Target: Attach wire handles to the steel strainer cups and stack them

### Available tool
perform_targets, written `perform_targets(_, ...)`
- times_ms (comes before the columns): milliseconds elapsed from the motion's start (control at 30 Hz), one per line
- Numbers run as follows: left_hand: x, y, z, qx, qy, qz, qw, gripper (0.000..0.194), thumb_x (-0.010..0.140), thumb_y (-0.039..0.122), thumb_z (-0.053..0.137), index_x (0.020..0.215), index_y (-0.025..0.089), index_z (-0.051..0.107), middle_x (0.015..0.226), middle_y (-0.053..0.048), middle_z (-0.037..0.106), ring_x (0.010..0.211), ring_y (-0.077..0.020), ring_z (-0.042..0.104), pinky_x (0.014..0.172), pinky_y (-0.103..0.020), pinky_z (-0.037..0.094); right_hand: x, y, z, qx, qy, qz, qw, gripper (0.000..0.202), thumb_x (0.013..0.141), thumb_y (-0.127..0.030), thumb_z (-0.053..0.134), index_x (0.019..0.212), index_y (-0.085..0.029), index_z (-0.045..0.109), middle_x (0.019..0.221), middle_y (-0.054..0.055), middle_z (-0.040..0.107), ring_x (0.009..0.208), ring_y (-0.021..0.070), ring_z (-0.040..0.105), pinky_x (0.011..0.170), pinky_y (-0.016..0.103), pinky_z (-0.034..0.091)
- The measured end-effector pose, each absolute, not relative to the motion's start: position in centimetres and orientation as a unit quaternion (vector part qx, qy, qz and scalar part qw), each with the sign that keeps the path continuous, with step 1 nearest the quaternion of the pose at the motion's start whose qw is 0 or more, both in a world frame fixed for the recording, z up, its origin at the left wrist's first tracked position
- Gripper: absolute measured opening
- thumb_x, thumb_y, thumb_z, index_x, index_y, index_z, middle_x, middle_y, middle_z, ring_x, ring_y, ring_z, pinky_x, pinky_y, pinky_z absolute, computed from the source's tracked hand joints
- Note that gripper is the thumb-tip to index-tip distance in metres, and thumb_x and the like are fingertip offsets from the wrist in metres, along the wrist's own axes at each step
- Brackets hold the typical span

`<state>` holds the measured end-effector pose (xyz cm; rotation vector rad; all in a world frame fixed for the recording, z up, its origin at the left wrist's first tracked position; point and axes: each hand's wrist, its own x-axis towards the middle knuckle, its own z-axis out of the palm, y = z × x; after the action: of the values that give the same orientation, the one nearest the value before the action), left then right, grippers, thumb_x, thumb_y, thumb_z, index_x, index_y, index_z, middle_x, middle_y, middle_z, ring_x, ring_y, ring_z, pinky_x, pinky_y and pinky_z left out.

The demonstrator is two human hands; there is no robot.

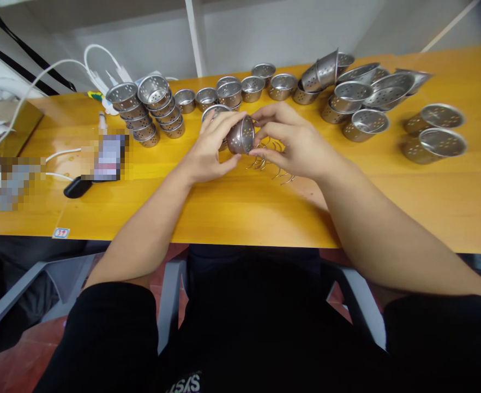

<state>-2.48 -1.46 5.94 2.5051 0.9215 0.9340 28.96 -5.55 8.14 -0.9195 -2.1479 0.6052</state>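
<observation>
Perforated steel cup (237,136) in both hands, tipped on its side, over the middle of the tabletop (240,213).
Left hand (208,152): part-closed, fingers over the top of the cup, thumb under, has hold of it. Right hand (296,143): half-curled, fingertips and thumb at the cup's right edge; can't tell if it's actually gripping. Thin wire hooks (283,176) lie loose just below and beside the right hand. Behind: row of cups (229,94), same perforated type. Left of that, two cup stacks (169,117). Right, a jumbled cup cluster (359,130), some tilted or nested; farther right, a pair of cups (422,151), both upright.
</observation>
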Motion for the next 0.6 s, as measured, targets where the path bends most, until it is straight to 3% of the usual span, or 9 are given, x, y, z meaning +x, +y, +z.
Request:
perform_targets(267, -3.2, 0.1, 4.6, 0.898, 0.247, 0.343, 0.121, 0.111, 0.109, 0.1, 0.079, 0.197, 0.037, 0.053, 0.195, -0.016, 0.068, 0.186, -0.0486, 0.064, 0.167, -0.073, 0.037, 28.8, -4.8, 7.0, -0.286, -0.821, 0.233, 0.437, 0.046, 0.104, -0.084, 0.102, 0.122, -0.042, 0.095, 0.163, 0.013, 0.084, 0.166, 0.0544, 0.073, 0.149, 0.082, 0.058)
perform_targets(433, -3.2, 0.9, 4.0, 0.898, 0.245, 0.349, 0.107, 0.108, 0.112, 0.1, 0.075, 0.197, 0.04, 0.048, 0.194, -0.015, 0.067, 0.186, -0.0493, 0.064, 0.166, -0.075, 0.04, 28.7, -5.3, 7.9, -0.254, -0.807, 0.245, 0.473, 0.035, 0.108, -0.074, 0.104, 0.117, -0.041, 0.096, 0.157, 0.011, 0.084, 0.154, 0.0489, 0.081, 0.143, 0.08, 0.064)
perform_targets(600, -3.5, 2.4, 3.3, 0.873, 0.272, 0.388, 0.114, 0.117, 0.109, 0.1, 0.076, 0.202, 0.044, 0.033, 0.201, -0.016, 0.056, 0.19, -0.053, 0.057, 0.163, -0.075, 0.045, 28.4, -5.8, 8.6, -0.248, -0.756, 0.338, 0.503, 0.037, 0.106, -0.078, 0.105, 0.115, -0.043, 0.096, 0.162, 0.006, 0.086, 0.141, 0.0414, 0.086, 0.134, 0.074, 0.073)
